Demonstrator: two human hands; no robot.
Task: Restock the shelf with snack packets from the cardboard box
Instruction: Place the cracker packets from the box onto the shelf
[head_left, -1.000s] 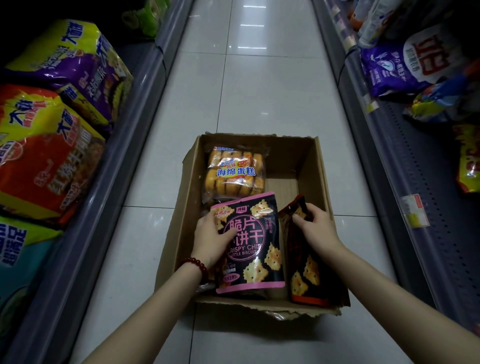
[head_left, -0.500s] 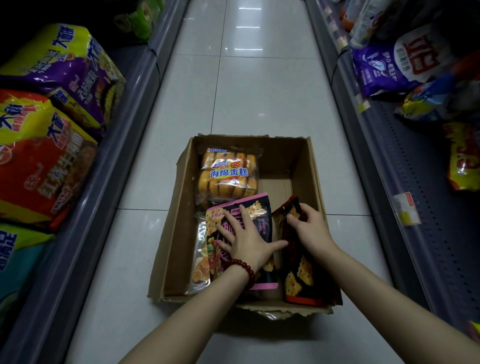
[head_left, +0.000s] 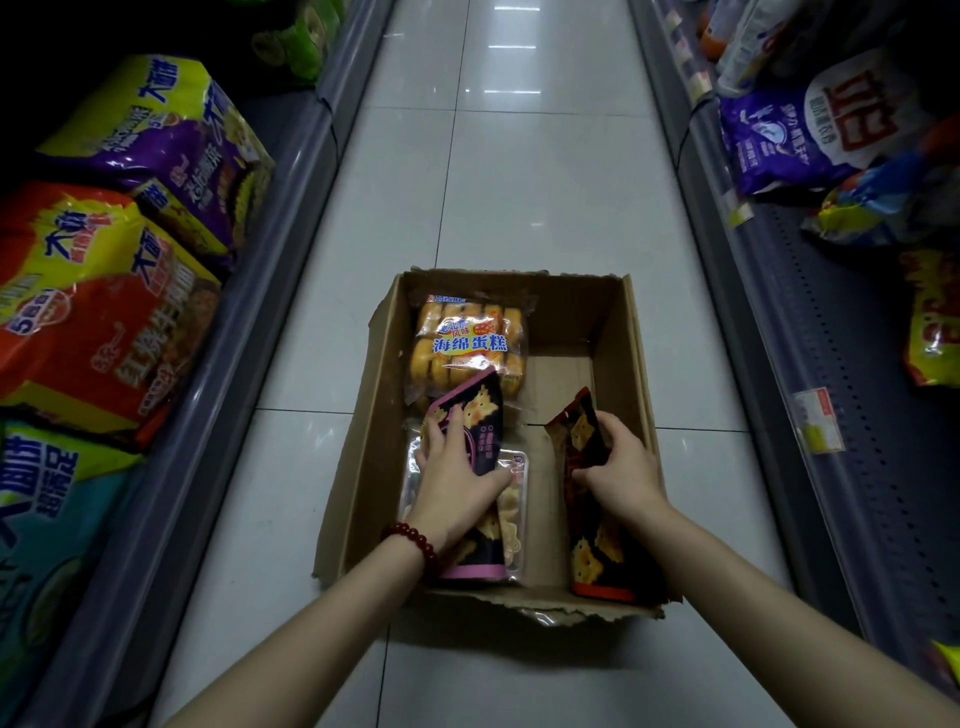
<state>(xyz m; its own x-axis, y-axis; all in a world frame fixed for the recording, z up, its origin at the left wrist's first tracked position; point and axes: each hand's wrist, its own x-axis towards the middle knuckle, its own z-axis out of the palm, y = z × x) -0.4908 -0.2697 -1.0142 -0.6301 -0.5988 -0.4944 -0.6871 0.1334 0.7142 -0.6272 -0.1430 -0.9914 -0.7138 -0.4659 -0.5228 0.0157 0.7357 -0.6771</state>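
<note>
Both hands had drawn apart since half a second earlier, separating the two biscuit packets inside the cardboard box (head_left: 636, 332). The left hand (head_left: 457, 483) gripped the pink-edged packet (head_left: 480, 415) near the box's left wall, above a clear packet (head_left: 511, 499). The right hand (head_left: 621, 467) pinched the red-edged packet (head_left: 587, 514), standing on edge by the right wall. A sponge cake packet (head_left: 467, 343) lay toward the far left corner. Probably both packets were ready to lift to the shelf (head_left: 831, 364).
</note>
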